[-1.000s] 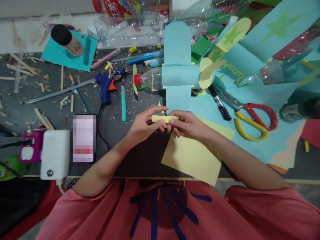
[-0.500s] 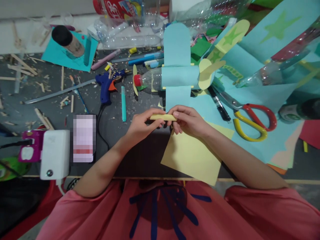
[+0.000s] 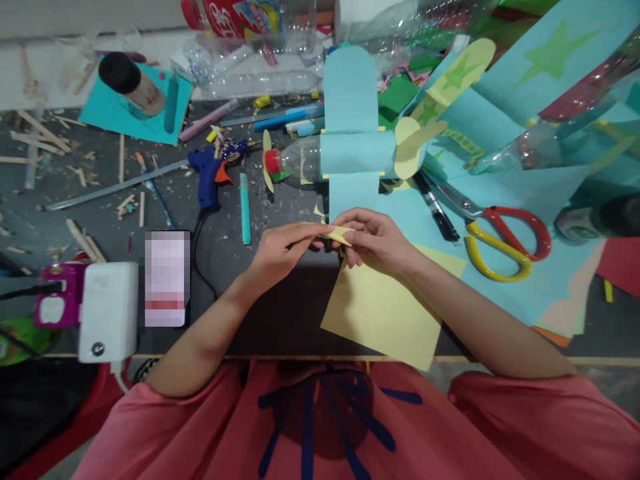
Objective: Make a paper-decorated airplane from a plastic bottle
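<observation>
Dark grey tabletop (image 3: 275, 327) below, left hand (image 3: 281, 252) and right hand (image 3: 383, 243) both pinch a small yellow paper strip (image 3: 341, 234), likely steadying it!

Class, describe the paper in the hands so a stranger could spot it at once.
On the dark table, find the red-capped bottle model with pale-blue wings. Just below it in view, the left hand and right hand meet. At their fingertips is the yellow paper piece, far smaller than the yellow sheet lying nearby.

Dark grey table (image 3: 280, 327), pale wall (image 3: 85, 17), red chair (image 3: 106, 388), grey floor (image 3: 613, 385)
</observation>
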Available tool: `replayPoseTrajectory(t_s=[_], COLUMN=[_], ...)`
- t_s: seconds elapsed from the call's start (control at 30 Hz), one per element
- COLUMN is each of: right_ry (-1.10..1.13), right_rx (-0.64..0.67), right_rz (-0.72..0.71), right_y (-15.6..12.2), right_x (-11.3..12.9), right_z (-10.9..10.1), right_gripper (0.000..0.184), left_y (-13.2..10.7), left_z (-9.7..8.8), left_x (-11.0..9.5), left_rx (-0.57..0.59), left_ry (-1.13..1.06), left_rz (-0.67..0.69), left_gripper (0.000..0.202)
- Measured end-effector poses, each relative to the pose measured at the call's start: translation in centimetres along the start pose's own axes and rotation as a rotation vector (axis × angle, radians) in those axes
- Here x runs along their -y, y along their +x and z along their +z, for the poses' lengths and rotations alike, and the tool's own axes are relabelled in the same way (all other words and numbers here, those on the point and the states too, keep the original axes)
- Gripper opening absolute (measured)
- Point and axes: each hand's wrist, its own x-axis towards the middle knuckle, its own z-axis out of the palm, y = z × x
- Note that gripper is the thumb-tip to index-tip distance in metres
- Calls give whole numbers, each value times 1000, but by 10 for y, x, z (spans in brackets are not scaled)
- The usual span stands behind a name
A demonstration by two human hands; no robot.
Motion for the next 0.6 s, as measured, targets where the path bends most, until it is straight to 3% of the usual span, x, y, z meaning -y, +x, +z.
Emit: replayPoseTrajectory(t_s=[0.27, 0.43, 0.6], right_ry=[-60, -113, -244], right_rx=[-59, -114, -160], right_rz=[-54, -87, -154], right_y=[-1, -4, -9], right_x=[1, 4, 8], right_z=[0, 3, 10], right_gripper=[36, 38, 34], left_y=[0, -1, -2], left_z=[-9, -6, 0], left_x=[-4, -6, -10], left_rx=[66, 33, -80], left_ry=[-68, -52, -3], left_rz=[189, 125, 51], left_gripper=[26, 30, 13])
